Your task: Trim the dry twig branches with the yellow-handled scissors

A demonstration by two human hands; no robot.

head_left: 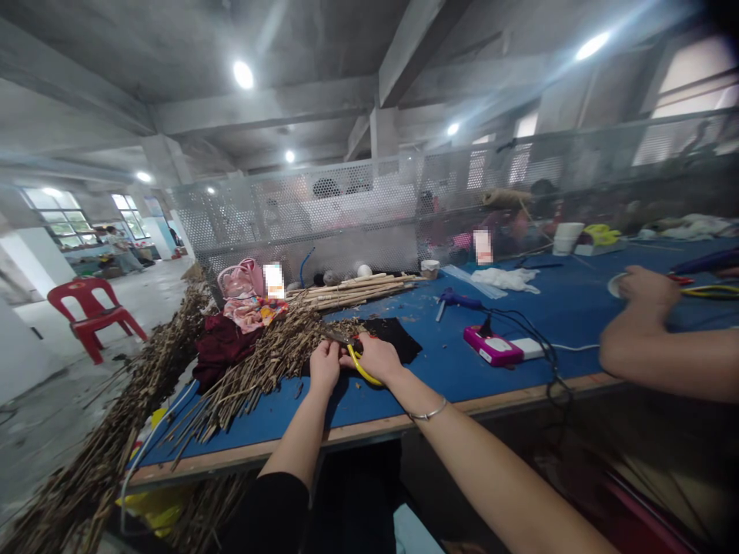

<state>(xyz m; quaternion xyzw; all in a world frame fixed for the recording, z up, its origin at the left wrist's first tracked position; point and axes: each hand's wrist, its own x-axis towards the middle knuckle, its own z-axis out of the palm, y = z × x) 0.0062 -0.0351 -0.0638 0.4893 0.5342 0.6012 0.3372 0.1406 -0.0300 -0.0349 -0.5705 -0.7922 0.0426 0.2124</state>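
Observation:
Yellow-handled scissors (362, 371) are in my right hand (379, 358), its fingers wrapped round the grips. Their dark blades point up and to the left, over a heap of dry brown twigs (271, 354). My left hand (325, 365) is closed just left of the scissors, fingertips pinched together close to the blades. Whatever sits in that pinch is too small or hidden to name. Under and behind both hands lies a black cloth or sheet (401, 338) sprinkled with plant crumbs.
Pale sticks (369, 291) lie behind the twigs. A dark red cloth (224, 350) is at the left. To the right are a blue glue gun (459, 300), a magenta power box (490, 346) with cables, and a co-worker's hand (650, 296). A perforated metal screen (358, 200) backs the blue table.

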